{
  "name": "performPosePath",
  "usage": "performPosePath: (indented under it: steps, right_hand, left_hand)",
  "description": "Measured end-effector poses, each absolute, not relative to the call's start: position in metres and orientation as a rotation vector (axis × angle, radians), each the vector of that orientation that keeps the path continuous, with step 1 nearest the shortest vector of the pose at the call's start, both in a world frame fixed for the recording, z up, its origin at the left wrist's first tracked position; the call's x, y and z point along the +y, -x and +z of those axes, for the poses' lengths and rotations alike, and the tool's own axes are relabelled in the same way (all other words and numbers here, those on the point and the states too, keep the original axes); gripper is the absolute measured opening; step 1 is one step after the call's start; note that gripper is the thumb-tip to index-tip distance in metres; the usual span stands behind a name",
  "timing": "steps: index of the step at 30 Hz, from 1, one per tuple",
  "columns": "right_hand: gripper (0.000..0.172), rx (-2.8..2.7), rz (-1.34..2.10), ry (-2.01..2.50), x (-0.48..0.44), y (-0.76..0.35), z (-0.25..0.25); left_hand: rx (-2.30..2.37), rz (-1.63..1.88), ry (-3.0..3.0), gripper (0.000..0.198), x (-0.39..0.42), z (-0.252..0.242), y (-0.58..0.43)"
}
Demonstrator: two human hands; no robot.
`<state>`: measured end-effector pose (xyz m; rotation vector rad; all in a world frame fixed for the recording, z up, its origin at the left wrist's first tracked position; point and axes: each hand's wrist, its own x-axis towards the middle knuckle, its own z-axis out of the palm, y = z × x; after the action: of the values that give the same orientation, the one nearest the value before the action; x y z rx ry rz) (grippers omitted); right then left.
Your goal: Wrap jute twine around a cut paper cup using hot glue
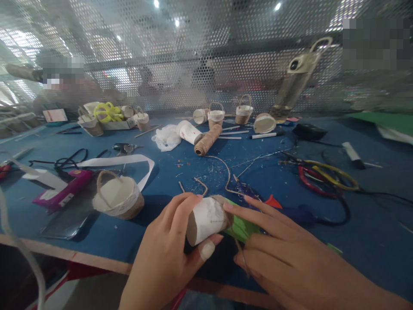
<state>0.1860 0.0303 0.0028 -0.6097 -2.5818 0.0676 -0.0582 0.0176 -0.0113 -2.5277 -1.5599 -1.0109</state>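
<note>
My left hand [176, 241] is closed around a white paper cup [209, 219] lying on its side near the table's front edge. Brown twine [237, 241] is wound at the cup's right end. My right hand [284, 245] pinches a hanging length of that twine, its index fingertip pressing on the wound part. From the twine roll [209, 140] behind, a strand runs forward to my right hand. Partly hidden behind my right hand are a bright green piece [242, 226] and a blue glue gun [298, 213]. Left of my hands stands a twine-wrapped cup basket [119, 196] with a handle.
More small baskets [244, 113] line the back by a perforated metal screen [206, 64]. Yellow-handled scissors [108, 112] lie in a box at back left. A bottle [293, 82] stands at back right. Red-and-yellow-handled pliers [322, 178] and cables lie right; a phone [66, 224] lies left.
</note>
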Motion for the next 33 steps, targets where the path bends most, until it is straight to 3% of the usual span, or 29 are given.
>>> performPosePath:
  steps: [12,33]
  right_hand:
    - [0.041,-2.54,0.086,0.604,0.03,-0.185,0.001]
    - [0.028,-2.586,0.117,0.613,0.031,-0.188,0.001]
  left_hand:
    - [-1.558,-0.999,2.528,0.045,0.018,-0.012,0.059]
    - [-1.552,-0.992,2.523,0.047,0.018,-0.012,0.059]
